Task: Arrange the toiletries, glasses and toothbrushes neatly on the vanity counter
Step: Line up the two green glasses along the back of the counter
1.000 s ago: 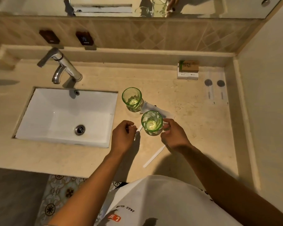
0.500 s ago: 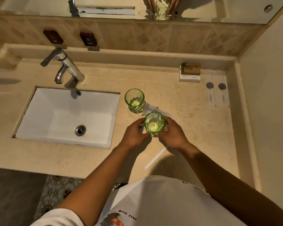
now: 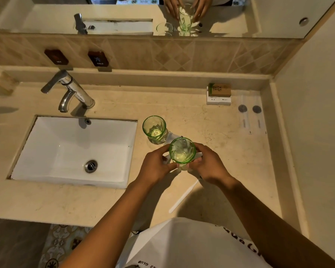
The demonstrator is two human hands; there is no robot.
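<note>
Beige marble vanity tabletop [image 3: 211,120]: carries all items; bare stone runs to the right of the basin, the likely ground for a tidy row.

White rectangular undermount sink basin [image 3: 75,147]: set in the left half, chrome lever faucet [image 3: 70,91] behind it. Items stand clear of it, probably to stay dry.

Brown and white stacked toiletry boxes [image 3: 219,93]: against the back ledge, squared to the wall, apparently already placed.

Two clear flat sachets with dark round caps [image 3: 249,117]: side by side and parallel near the right wall, also seemingly sorted.

Nearer green ribbed drinking glass [image 3: 182,150]: upright, mouth up, between both hands. Left hand [image 3: 155,167] and right hand [image 3: 207,165] each curl fingers round its sides, one grip per side; the two-handed hold probably steadies slippery glass. Whether its base touches the stone cannot be told.

Farther green ribbed drinking glass [image 3: 154,128]: upright on the tabletop just beside the basin's right edge, untouched, near the held one; judged the partner for a matched pair.

White paper wrapper [image 3: 174,135]: lies partly under the glasses.

White slim toothbrush [image 3: 184,196]: flat, diagonal, below the right wrist, not yet arranged.
</note>
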